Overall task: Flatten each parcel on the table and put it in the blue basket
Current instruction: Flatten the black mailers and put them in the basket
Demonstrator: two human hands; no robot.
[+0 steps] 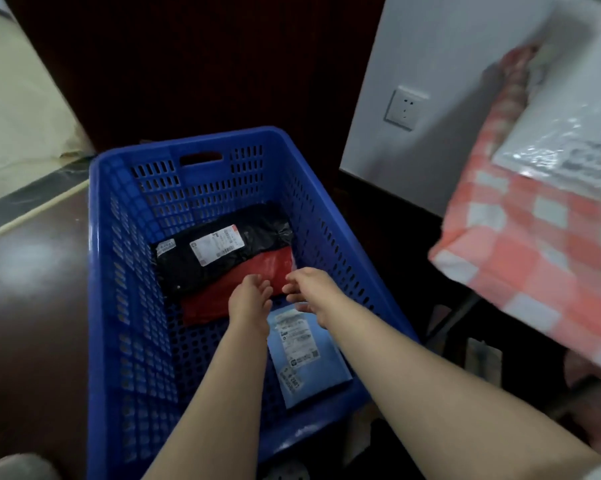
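Parcels: 3 in blue basket (119,271), at least 1 to go.
Slack, empty: left hand (250,296) and right hand (304,289) over red parcel (275,268); black parcel (195,271) beyond, blue parcel (302,362) between forearms; wrapped parcel (562,150) on table (534,271), far right.

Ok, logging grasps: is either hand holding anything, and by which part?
Nothing clearly held: left hand and right hand sit at the red parcel's near edge in the blue basket, fingers loose; touching or not, I cannot tell.
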